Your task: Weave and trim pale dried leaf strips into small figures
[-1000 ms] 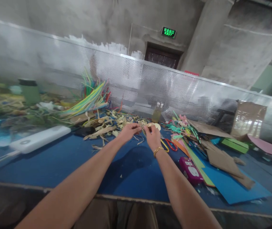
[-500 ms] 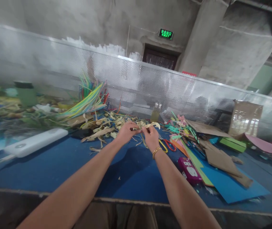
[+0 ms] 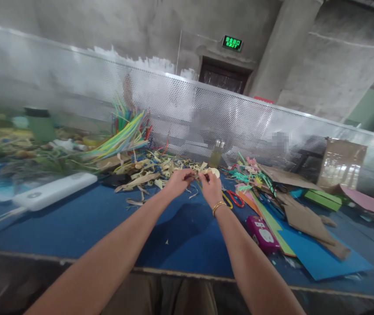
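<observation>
Both my arms reach out over a blue table (image 3: 75, 218). My left hand (image 3: 179, 180) and my right hand (image 3: 210, 186) meet at the middle of the table, fingers pinched on a pale straw strip (image 3: 206, 171) held between them. A gold bracelet sits on my right wrist. Just beyond the hands lies a heap of pale dried straw strips (image 3: 147, 170).
A white flat device (image 3: 54, 190) lies at the left. Coloured strips (image 3: 124, 135) fan up at the back. A small bottle (image 3: 216, 154), red and yellow scissors (image 3: 233, 199), a purple box (image 3: 262, 234), coloured paper sheets (image 3: 318, 258) and brown card (image 3: 305, 214) lie right. A perforated metal screen (image 3: 239, 122) borders the back.
My hands have kept working the straw strip, which turned a little between the fingers. The camera shifted slightly; nothing else on the table moved.
</observation>
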### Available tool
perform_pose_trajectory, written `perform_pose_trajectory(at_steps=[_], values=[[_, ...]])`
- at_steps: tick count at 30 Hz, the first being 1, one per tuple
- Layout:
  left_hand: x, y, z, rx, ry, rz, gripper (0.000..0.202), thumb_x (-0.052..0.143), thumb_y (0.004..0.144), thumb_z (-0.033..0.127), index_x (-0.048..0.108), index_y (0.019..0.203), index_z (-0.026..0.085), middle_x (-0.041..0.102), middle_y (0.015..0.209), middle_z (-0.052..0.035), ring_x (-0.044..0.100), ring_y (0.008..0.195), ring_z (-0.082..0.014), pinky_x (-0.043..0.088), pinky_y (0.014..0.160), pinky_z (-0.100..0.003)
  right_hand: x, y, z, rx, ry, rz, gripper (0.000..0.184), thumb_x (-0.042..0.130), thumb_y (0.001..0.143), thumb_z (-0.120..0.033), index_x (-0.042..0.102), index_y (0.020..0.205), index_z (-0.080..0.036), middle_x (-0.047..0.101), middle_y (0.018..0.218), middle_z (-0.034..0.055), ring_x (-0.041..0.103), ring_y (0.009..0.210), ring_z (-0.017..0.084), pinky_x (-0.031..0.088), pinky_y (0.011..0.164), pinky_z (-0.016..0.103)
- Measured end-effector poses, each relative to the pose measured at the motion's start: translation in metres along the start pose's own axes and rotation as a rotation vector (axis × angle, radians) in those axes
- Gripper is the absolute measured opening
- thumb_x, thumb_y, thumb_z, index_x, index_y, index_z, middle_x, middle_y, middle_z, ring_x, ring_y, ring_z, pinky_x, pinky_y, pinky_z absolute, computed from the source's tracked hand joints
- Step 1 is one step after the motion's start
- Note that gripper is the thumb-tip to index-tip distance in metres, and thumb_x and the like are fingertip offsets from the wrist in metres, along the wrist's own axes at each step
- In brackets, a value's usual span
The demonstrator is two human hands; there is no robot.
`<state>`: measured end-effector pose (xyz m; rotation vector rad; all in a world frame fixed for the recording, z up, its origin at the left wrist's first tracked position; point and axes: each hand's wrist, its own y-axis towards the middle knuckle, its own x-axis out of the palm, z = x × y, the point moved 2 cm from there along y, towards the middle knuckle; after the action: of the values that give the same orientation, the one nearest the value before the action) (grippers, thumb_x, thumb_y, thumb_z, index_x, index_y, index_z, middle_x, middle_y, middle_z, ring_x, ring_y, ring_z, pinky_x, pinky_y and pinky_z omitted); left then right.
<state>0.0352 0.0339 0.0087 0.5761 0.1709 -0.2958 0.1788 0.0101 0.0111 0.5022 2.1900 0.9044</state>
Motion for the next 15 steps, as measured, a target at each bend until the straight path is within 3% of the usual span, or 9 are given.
perform_pose_trajectory(at_steps=[6,11,15], values=[[0.0006,0.0001,0.0042,0.008,0.002,0.016,0.021,0.048,0.065,0.008,0.064,0.074,0.019,0.060,0.064,0.0002,0.052,0.057,-0.0128,0.039,0.059,-0.024,0.0000,0.0019,0.0029,0.008,0.009,-0.019,0.026,0.048,0.083,-0.040,0.062,0.075,-0.019,0.065,0.066,0.0059,0.058,0.061,0.019,0.041,0.060,0.028],[0.0070,0.0006,0.0007,-0.034,-0.079,0.018,0.007,0.058,0.067,0.019,0.061,0.074,0.018,0.055,0.062,0.0014,0.048,0.057,-0.0123,0.037,0.056,-0.024,-0.0017,0.0029,0.0006,0.031,0.039,0.000,0.024,0.049,0.083,-0.039,0.059,0.074,-0.019,0.064,0.068,0.0052,0.057,0.063,0.018,0.041,0.062,0.028],[0.0088,-0.0012,0.0010,-0.047,-0.175,0.012,0.012,0.061,0.069,0.027,0.059,0.075,0.017,0.050,0.058,0.0028,0.044,0.055,-0.0109,0.035,0.055,-0.024,-0.0018,0.0036,0.0002,0.069,0.078,0.025,0.025,0.050,0.082,-0.040,0.056,0.071,-0.018,0.063,0.067,0.0050,0.057,0.063,0.018,0.040,0.061,0.028]])
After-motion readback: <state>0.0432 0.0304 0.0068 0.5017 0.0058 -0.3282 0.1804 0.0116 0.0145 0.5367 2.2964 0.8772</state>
